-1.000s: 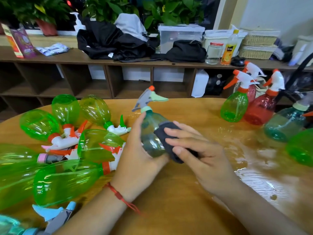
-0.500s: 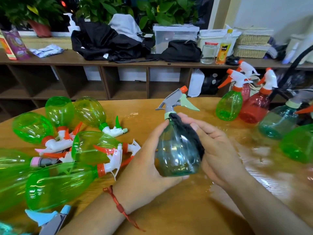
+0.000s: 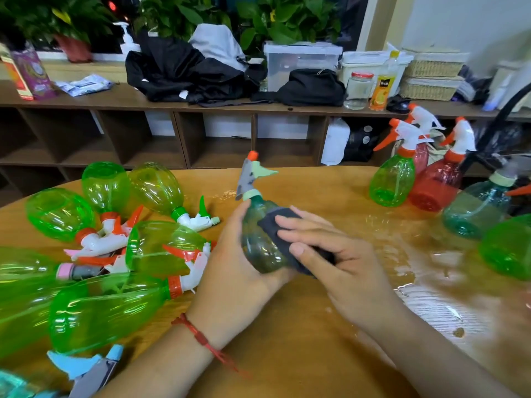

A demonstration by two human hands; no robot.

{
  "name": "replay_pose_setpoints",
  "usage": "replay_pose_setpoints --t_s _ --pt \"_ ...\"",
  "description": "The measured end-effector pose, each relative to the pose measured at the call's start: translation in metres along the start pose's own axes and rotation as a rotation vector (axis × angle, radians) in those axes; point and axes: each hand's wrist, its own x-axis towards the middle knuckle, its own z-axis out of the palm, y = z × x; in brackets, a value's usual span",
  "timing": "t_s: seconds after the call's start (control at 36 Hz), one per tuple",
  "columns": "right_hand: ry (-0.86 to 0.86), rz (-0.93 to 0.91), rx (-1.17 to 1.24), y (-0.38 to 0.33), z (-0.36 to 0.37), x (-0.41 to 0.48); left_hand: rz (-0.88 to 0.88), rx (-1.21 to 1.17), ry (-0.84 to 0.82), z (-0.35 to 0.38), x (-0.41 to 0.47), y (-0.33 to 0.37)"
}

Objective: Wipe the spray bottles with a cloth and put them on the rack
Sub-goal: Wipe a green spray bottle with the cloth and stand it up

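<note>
My left hand (image 3: pixel 230 271) grips a dark teal spray bottle (image 3: pixel 255 239) with a grey trigger head and orange nozzle, held upright and tilted a little above the wooden table (image 3: pixel 287 340). My right hand (image 3: pixel 330 254) presses a dark grey cloth (image 3: pixel 275 228) against the bottle's right side, its fingers laid over the cloth. A heap of green spray bottles (image 3: pixel 161 245) lies on its side at the left. Upright at the right stand a green bottle (image 3: pixel 393 176), a red bottle (image 3: pixel 436 182) and a teal bottle (image 3: pixel 474 208).
A long wooden shelf unit (image 3: pixel 218 139) runs behind the table, topped with black clothes, plastic boxes, a jar, a juice bottle and potted plants. A blue and grey trigger head (image 3: pixel 86 369) lies at the lower left. The table's right side looks wet and glossy.
The bottle has been turned and lowered, its trigger head swinging from the right toward the left. My right hand slid the cloth from behind the bottle round to its front right side.
</note>
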Motion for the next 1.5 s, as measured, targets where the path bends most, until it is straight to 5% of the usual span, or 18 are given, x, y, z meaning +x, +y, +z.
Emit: replay_pose_setpoints --t_s 0.17,0.44,0.61,0.78,1.03,1.31,1.5 --pt "-0.023 -0.022 -0.001 0.0 -0.002 0.002 -0.022 -0.1 -0.032 -0.001 0.0 -0.001" --pt "0.147 0.302 0.564 -0.016 -0.016 0.01 0.12 -0.012 -0.228 0.007 -0.012 0.011" --pt "0.16 0.259 0.502 -0.008 -0.014 0.01 0.211 0.261 -0.172 0.008 -0.007 0.008" --pt "0.099 0.2 0.319 -0.002 -0.007 0.009 0.201 0.293 -0.129 0.01 -0.009 0.007" --pt "-0.019 -0.024 0.005 0.005 0.001 0.001 -0.027 -0.054 -0.015 -0.003 0.003 0.0" --pt "0.134 0.258 0.483 -0.008 -0.014 0.01 0.099 -0.097 -0.263 0.005 -0.011 0.011" --pt "0.13 0.22 0.417 -0.006 -0.015 0.01 0.19 0.267 -0.234 0.001 -0.004 0.01"
